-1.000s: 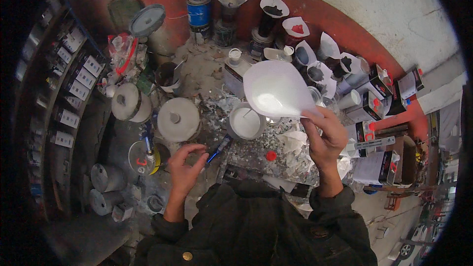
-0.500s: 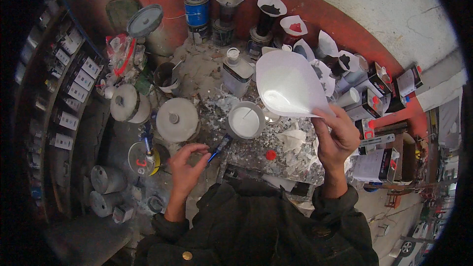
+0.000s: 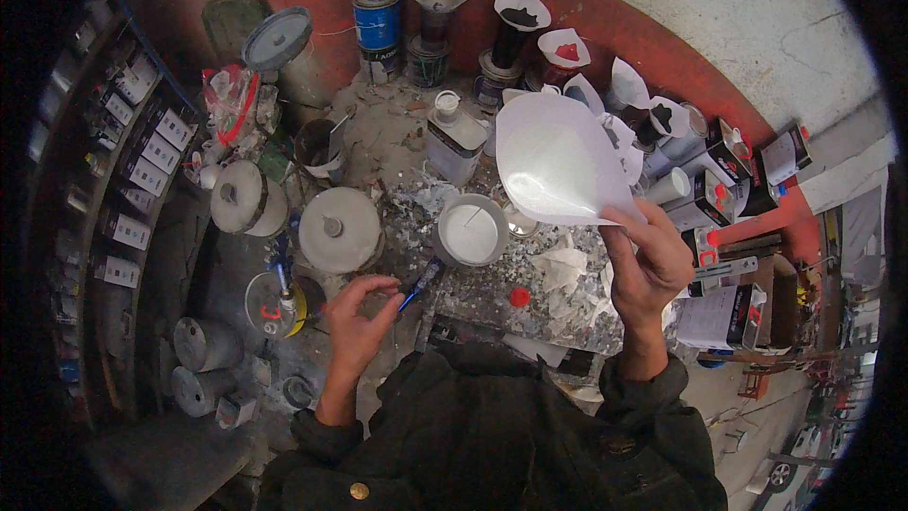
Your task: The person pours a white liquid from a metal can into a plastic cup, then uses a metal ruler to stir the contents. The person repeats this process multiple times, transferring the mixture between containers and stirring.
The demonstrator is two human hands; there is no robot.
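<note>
My right hand (image 3: 651,270) pinches the narrow end of a white paper paint strainer (image 3: 553,161), a cone held up over the bench with its wide part pointing up and left. My left hand (image 3: 355,326) is raised over the near left of the bench, its fingers curved and thumb apart, with nothing visible between them. Beside its fingertips lies a slim blue and dark object (image 3: 423,286), perhaps a pen or knife. A grey cup (image 3: 499,251) of white liquid stands in the middle, with a thin stick-like line across the liquid.
Left of the cup are lidded round tubs (image 3: 340,227). A metal can with a white cap (image 3: 457,147) stands behind. Used strainers in dark cups (image 3: 522,24) line the red wall. Several cans (image 3: 709,199) crowd the right; a red cap (image 3: 519,296) lies in front.
The paper strainer has shifted slightly to the right and tilted a little in my right hand. My left hand stays almost still.
</note>
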